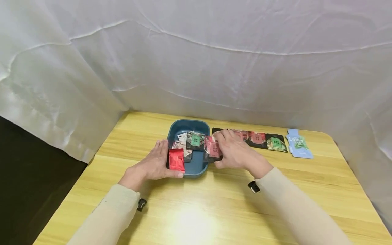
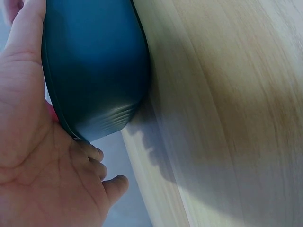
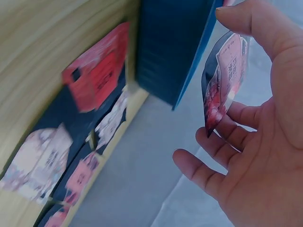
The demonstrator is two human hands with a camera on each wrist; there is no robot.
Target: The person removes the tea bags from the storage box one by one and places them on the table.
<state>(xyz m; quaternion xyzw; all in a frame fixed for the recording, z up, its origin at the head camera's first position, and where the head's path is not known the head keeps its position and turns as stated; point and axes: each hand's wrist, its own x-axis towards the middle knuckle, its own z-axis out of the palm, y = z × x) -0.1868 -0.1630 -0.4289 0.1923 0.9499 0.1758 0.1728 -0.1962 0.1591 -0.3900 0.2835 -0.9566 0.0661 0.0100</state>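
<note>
My right hand (image 1: 234, 149) pinches a black sachet with a pink label (image 1: 212, 148) over the right rim of a dark blue bin (image 1: 196, 173). In the right wrist view this sachet (image 3: 229, 71) stands on edge between thumb and fingers. My left hand (image 1: 154, 161) rests along the bin's left side, fingers straight, with the thumb across the front rim. Inside the bin, a shiny red packet (image 1: 176, 160) leans near the left hand, beside a green-labelled sachet (image 1: 195, 141) and pale sachets (image 1: 182, 145). The left wrist view shows the palm against the bin's wall (image 2: 99, 56).
Right of the bin, a row of dark sachets runs along the table's back, including a red-labelled one (image 1: 258, 139) and a green-labelled one (image 1: 277, 143). A light blue pouch (image 1: 299, 145) lies at its right end. A pale curtain (image 1: 214, 75) hangs behind the table (image 1: 321, 190).
</note>
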